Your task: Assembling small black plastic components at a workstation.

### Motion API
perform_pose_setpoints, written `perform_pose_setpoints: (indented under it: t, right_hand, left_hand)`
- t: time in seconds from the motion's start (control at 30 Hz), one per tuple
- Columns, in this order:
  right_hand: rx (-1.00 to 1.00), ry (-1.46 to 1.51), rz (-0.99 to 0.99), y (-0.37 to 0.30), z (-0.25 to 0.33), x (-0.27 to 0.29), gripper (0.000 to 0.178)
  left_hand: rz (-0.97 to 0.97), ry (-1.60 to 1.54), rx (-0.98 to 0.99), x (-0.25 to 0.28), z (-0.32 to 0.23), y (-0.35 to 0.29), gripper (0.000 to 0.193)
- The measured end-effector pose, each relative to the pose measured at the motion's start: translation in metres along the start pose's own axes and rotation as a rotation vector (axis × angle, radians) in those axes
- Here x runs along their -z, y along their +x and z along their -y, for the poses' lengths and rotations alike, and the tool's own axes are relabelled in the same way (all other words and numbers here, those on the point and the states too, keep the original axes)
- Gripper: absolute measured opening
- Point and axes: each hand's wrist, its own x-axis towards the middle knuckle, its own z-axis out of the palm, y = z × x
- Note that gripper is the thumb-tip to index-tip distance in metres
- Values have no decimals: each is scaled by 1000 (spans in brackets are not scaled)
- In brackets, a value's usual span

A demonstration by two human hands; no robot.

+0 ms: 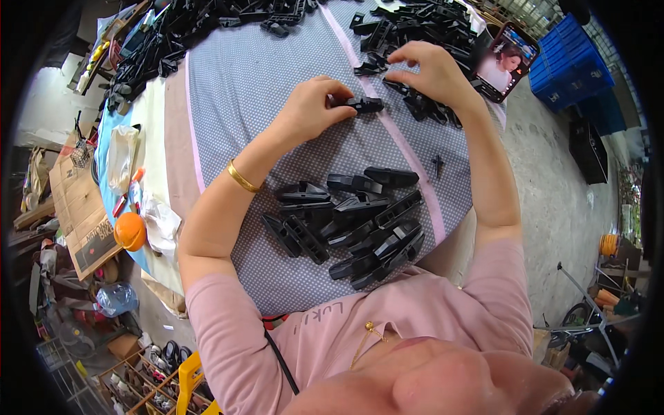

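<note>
My left hand (315,107) pinches a small black plastic part (369,105) between thumb and fingers, just above the patterned cloth. To its right, my right hand (430,72) is over the edge of a pile of black plastic parts (422,31). Its thumb and forefinger are apart, with dark pieces right beside the tips and nothing visibly gripped. Nearer to me lies a group of larger, elongated black plastic pieces (360,207), several of them side by side. One tiny black piece (437,164) rests alone to their right.
More black parts (166,45) are heaped along the far left edge. A phone (507,62) stands upright at the table's right edge. An orange (130,231) and a crumpled white bag (160,223) sit at the left edge. Blue crates (568,63) stand on the floor beyond.
</note>
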Motion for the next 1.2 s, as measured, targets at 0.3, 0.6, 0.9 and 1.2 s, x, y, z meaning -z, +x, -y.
perform_pose_setpoints:
  t: [0.3,0.6,0.9,1.2]
  right_hand:
    - [92,-287,109,-11,22,-12,31]
    - [109,175,178,-8,39,-33,31]
    - [98,-15,163,-13,38,-18,26]
    - [303,62,49,-7,37,-39,20]
  left_hand:
    - [-104,141,-15,-5,-5,-11,24]
    - [-141,48,1,-3,5,-11,23]
    - [-182,52,-3,-2,4,-12,24]
    - [-192,-54,-92,-10,12,-7,20]
